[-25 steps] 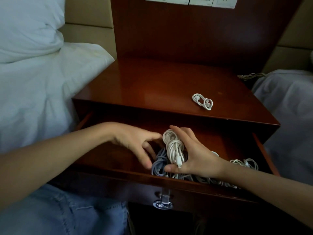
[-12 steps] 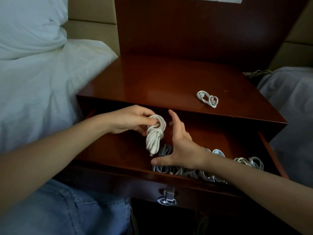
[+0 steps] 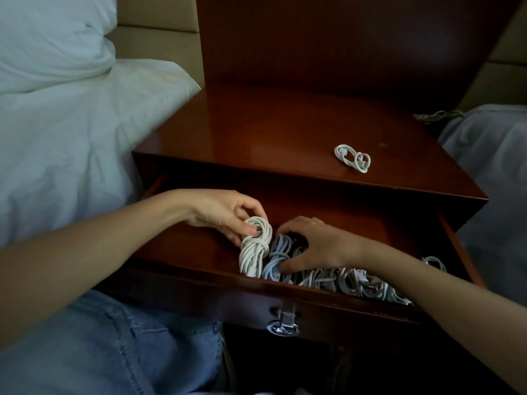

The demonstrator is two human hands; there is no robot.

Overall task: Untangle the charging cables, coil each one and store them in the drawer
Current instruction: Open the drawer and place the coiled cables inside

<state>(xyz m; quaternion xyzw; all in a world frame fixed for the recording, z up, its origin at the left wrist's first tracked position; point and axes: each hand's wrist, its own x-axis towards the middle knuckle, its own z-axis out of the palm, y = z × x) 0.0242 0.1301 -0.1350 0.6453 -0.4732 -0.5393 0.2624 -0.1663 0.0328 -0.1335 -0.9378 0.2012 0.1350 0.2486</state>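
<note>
Head view: coiled cables [image 3: 352,280] in drawer [image 3: 196,253]

free: drawer [image 3: 205,249] left half | blocked: cable pile [image 3: 350,280] front-right | overhead: nightstand top [image 3: 285,132]

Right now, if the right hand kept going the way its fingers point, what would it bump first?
The right hand touches the bluish coil; further left it would likely meet the white coil the left hand pinches.

Left hand [image 3: 225,212] and right hand [image 3: 319,248] are bare, as are both forearms [image 3: 85,252]. Legwear: faded light-blue denim jeans [image 3: 108,349] with a stitched seam and creases.
</note>
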